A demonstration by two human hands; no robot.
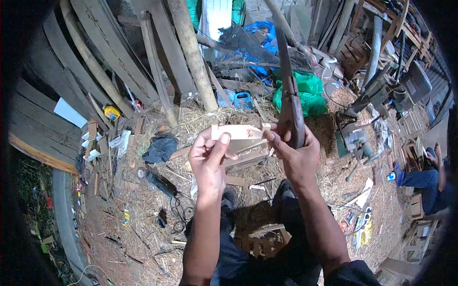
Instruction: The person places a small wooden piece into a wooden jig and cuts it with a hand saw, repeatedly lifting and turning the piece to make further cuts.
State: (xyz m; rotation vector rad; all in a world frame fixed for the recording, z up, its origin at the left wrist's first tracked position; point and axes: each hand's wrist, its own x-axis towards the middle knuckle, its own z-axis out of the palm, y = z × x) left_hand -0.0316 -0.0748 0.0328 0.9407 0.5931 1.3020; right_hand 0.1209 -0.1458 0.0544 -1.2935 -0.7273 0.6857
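A small pale wooden piece (242,132) is held level between my two hands. My left hand (209,155) grips its left end, with the thumb on the near face. At its right end, my right hand (298,155) pinches the piece with thumb and finger. A long dark blade with a dark handle (296,112) rises upright from the same right hand, its handle against the palm. Below the piece, a wooden block (245,159) lies lower down, between my hands and my feet.
Boards and poles (191,57) lean at the upper left. A green bag (310,95) lies beyond my right hand. A power tool (157,181) with a cord rests at the left. A vise-like machine (358,138) stands right. Another person (429,181) sits at the far right.
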